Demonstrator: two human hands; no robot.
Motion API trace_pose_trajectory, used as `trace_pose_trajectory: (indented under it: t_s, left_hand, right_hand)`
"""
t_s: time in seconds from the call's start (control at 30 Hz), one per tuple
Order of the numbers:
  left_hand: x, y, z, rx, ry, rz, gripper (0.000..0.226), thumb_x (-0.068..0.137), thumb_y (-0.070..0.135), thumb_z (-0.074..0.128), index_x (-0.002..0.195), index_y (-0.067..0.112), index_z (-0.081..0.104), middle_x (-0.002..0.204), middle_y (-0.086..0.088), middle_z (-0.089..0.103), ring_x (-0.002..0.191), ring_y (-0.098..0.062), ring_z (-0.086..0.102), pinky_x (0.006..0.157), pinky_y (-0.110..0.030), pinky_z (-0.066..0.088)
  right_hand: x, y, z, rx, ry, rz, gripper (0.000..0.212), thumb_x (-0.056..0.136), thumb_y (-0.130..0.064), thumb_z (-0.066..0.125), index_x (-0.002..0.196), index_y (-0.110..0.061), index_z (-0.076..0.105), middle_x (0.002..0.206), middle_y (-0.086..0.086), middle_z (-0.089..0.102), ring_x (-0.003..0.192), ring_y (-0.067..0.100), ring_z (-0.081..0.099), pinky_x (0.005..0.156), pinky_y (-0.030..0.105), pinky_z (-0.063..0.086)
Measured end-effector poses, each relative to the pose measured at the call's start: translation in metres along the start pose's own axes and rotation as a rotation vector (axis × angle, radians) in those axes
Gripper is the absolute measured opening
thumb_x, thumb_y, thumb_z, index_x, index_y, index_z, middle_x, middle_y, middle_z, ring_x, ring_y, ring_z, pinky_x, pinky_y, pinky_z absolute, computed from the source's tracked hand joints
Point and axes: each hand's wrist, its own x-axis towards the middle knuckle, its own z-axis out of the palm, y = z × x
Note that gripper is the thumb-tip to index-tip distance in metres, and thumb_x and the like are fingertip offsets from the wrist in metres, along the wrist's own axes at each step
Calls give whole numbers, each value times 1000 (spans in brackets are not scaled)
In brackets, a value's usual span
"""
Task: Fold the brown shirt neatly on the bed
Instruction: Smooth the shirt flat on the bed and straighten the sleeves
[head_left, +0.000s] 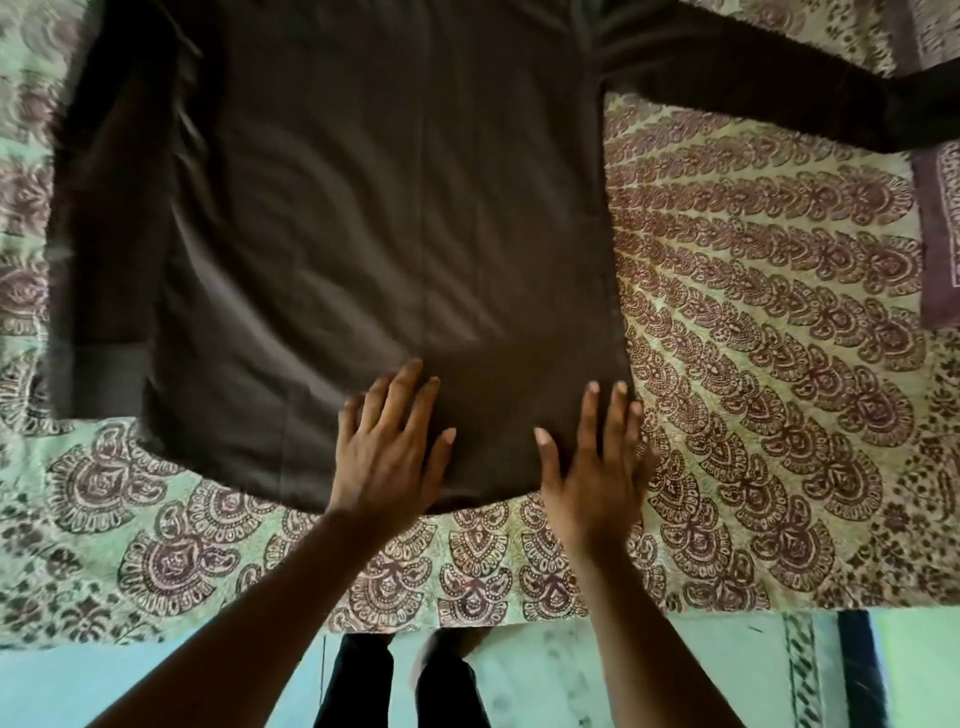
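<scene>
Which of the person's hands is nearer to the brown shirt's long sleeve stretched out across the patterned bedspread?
Right. The right hand lies flat on the shirt's hem corner, on the side of the outstretched sleeve; the left hand presses mid-hem, farther away.

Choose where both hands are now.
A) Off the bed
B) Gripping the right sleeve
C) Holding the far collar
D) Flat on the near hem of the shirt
D: the left hand and right hand lie open, fingers spread, on the brown shirt near its hem.

A home bedroom: a bed (753, 322) under a paisley-printed cover, pale floor (545, 670) below.
</scene>
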Motion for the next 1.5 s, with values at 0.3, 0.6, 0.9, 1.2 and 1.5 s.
trace_pose_trajectory:
  t_s: [0.3,0.6,0.9,1.2,1.5]
  left_hand:
    - [20,-28,14,107,-103,92,76,99,64,31,164,31,11,173,0,-4,160,-26,5,125,-52,18]
    - [19,-25,14,58,-94,71,74,99,63,32,164,34,12,173,4,-3,160,-23,3,125,-52,14]
    - [17,-23,16,48,-96,50,73,99,63,31,164,35,9,173,4,-3,160,-25,3,126,-54,14]
    - [13,-23,23,35,-68,26,71,100,62,30,163,36,10,173,5,-2,160,-25,4,125,-54,13]
    - [10,-9,16,5,-67,-17,69,99,53,37,162,28,23,173,-1,7,158,-31,11,123,-58,19]
  right_hand:
    - [-1,7,-2,-38,-24,-128,87,99,-74,26,165,-18,13,173,3,7,160,25,4,123,59,16]
    - [-9,-7,-15,41,76,155,92,100,-71,27,163,-4,15,172,13,9,160,32,2,126,60,12]
    - [-51,-7,5,-25,11,91,91,99,-74,29,163,-10,19,173,4,11,160,23,11,121,59,23]
    - [-27,-11,3,-25,30,-48,88,101,-72,27,162,-8,22,172,6,14,159,23,12,125,56,17]
    - [-48,-1,-6,-35,82,86,87,102,-69,26,156,-2,37,168,13,27,157,29,21,122,58,16]
